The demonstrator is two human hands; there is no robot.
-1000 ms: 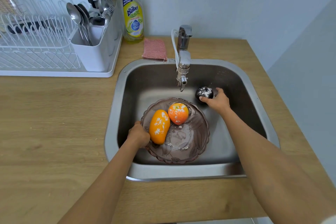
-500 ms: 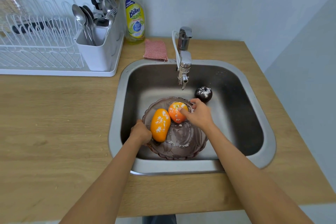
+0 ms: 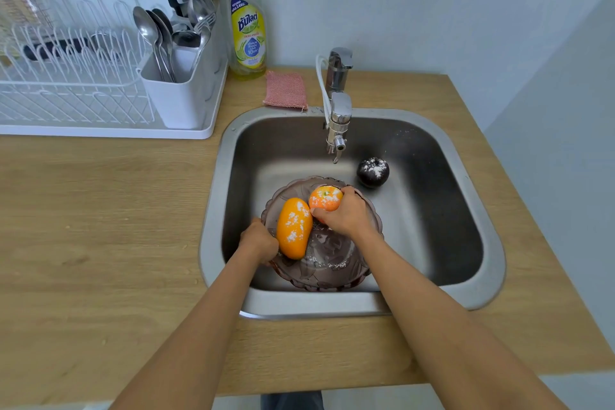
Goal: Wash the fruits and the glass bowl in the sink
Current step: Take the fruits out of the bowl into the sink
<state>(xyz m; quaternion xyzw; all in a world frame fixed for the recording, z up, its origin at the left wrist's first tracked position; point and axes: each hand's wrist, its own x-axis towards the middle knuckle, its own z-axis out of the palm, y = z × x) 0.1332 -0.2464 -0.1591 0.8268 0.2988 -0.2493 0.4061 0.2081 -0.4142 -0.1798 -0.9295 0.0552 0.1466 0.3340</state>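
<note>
reaching both forearms down into the steel sink (image 3: pixel 479 210), left hand (image 3: pixel 259 241) gripping the rim of the glass bowl (image 3: pixel 332 263) on the sink floor. right hand (image 3: pixel 346 215), half a second ago only touching, now curling fingers around the round orange fruit (image 3: pixel 324 198) in the bowl beside the powder-dusted mango (image 3: pixel 293 228). dark plum (image 3: pixel 372 172) sitting apart near the faucet (image 3: pixel 337 110).

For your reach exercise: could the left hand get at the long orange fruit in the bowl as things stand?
Probably yes. The left hand grips the glass bowl rim right beside the long orange fruit, with nothing between them; it would only need to release its grip.
</note>
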